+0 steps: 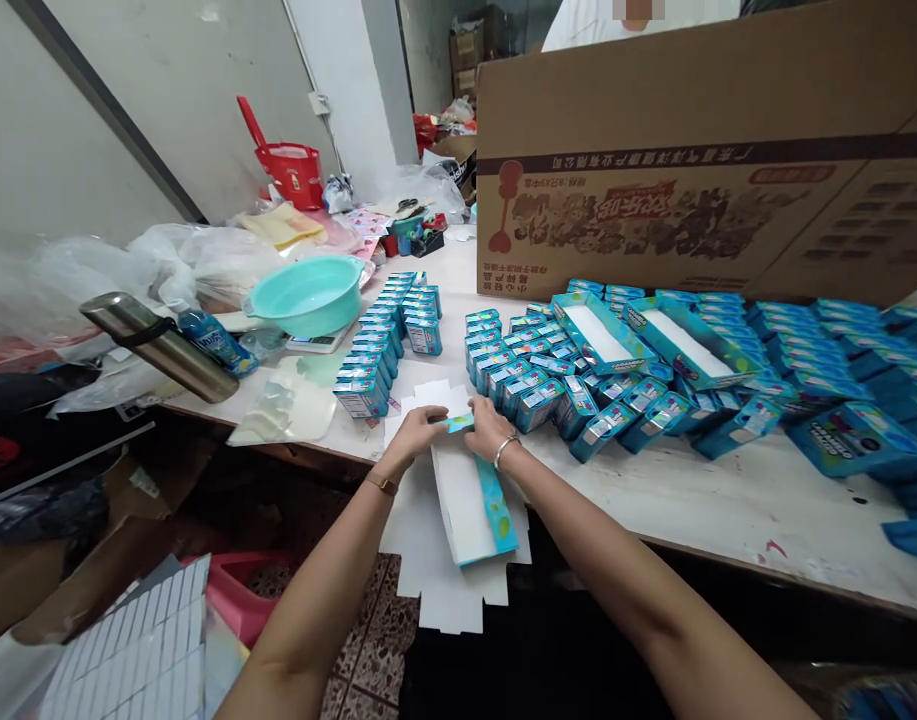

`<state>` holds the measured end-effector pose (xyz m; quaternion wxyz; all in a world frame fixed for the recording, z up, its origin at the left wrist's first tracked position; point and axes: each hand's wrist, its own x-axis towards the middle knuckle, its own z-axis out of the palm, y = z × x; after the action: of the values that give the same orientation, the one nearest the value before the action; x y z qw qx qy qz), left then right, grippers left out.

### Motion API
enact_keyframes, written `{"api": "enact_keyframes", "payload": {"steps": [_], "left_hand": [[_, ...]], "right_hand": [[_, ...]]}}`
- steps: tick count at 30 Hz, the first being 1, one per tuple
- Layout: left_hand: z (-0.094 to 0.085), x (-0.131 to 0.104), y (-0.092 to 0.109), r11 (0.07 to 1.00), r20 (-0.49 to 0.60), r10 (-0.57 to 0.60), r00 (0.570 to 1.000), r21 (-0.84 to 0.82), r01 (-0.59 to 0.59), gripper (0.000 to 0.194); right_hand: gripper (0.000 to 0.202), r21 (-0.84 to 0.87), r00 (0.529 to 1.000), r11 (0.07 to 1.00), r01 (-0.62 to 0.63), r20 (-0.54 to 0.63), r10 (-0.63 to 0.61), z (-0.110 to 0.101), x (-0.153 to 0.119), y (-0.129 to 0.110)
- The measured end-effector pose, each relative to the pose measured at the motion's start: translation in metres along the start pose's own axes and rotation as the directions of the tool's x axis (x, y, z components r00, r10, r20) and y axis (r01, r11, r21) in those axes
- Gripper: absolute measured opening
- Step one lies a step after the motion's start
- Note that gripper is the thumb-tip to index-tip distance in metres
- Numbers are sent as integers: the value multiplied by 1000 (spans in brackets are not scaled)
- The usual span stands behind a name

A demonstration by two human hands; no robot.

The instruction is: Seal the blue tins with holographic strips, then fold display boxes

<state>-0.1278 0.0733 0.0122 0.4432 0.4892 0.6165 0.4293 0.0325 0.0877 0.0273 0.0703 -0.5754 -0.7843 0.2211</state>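
My left hand (415,430) and my right hand (488,428) both grip the far end of a partly folded blue-and-white carton (473,505) that juts over the table's near edge. Under it lies a stack of flat white carton blanks (443,570). Just beyond my hands stand rows of small blue boxes (379,345) and a heap of more small blue boxes (548,375). Two folded open blue trays (604,335) rest on that heap.
A big brown cardboard box (698,160) stands at the back right, with a person behind it. A teal basin (308,292) sits on a scale, beside a steel flask (162,345), a bottle and plastic bags. The white table (713,500) edge runs in front.
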Motion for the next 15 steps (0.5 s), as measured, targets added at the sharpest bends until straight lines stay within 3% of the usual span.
{"api": "enact_keyframes", "payload": {"steps": [3, 9, 15], "left_hand": [[-3, -1, 6, 993, 57, -1, 998, 118, -6, 22], [-1, -3, 11, 945, 130, 21, 991, 321, -62, 28], [-8, 1, 26, 870, 310, 9, 951, 466, -160, 24]], "right_hand": [[48, -75, 996, 997, -10, 82, 16, -8, -9, 2], [34, -203, 976, 979, -11, 209, 54, -10, -37, 6], [38, -274, 978, 961, -31, 191, 86, -4, -36, -4]]}}
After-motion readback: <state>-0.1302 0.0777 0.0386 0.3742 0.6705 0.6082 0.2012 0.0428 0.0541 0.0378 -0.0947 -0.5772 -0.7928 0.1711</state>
